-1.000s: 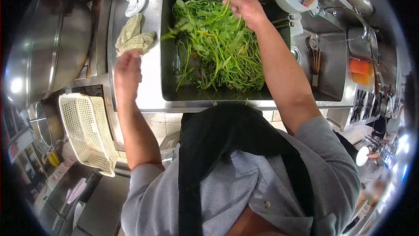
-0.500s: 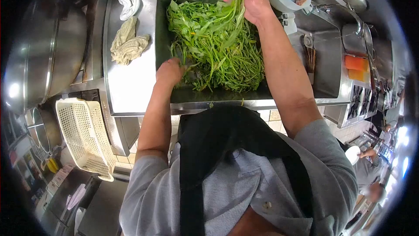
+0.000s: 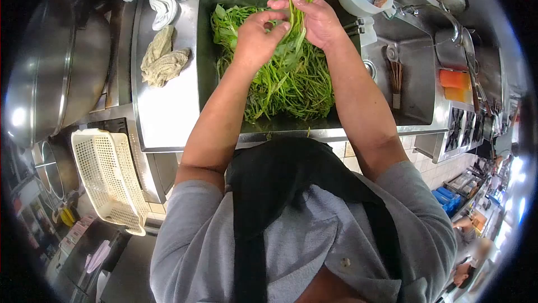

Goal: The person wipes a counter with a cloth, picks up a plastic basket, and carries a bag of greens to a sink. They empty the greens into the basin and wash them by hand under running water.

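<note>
A heap of leafy water spinach [image 3: 302,87] fills much of a dark sink basin [image 3: 208,73]. Over its far side, my right hand [image 3: 320,22] is closed around a small bunch of water spinach stems [image 3: 296,31], whose leaves hang down toward the heap. My left hand [image 3: 258,40] is close beside it, with thumb and fingers curled together at the left edge of that bunch. Exactly what lies between the left fingertips is partly hidden.
Two cloths, one white [image 3: 162,9] and one beige [image 3: 163,59], lie on the steel counter to the left. A white tub [image 3: 358,3] stands behind a second sink [image 3: 417,84] holding utensils [image 3: 395,76]. A cream plastic basket [image 3: 106,174] is at lower left. People are at far right.
My left hand has risen from the near left part of the basin to the bunch in my right hand. The right hand still grips its stems, slightly lower and further left.
</note>
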### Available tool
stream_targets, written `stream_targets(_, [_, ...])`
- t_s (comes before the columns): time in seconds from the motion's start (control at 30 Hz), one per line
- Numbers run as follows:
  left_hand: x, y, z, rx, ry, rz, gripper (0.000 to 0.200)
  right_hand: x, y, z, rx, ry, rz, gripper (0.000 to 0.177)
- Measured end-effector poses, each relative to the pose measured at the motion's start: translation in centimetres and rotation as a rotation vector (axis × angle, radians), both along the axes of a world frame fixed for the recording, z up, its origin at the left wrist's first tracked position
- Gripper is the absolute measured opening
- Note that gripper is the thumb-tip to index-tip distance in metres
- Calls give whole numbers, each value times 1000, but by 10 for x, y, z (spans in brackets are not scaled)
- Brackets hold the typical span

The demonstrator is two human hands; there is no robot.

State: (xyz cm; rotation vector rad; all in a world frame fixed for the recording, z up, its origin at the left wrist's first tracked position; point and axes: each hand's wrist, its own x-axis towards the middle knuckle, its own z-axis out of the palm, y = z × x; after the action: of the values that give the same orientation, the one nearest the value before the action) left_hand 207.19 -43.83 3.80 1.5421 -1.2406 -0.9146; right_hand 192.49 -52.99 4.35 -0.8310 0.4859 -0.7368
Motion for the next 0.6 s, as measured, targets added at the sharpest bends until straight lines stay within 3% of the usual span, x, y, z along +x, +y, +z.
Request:
stream_targets(0.2, [-7,2,-13,-171,-58,9,24,0,5,-3,-29,8,7,25])
stream_targets(0.43, [-10,5,-8,-144,-64,59,18,2,5,-5,-85,-23,14,23])
stream_targets(0.53, [-4,6,-2,-106,-103,1,24,-3,3,-6,-25,-82,53,22])
stream_targets(0.6, [-2,4,0,-204,44,140,36,-8,0,-6,17,-144,93,22])
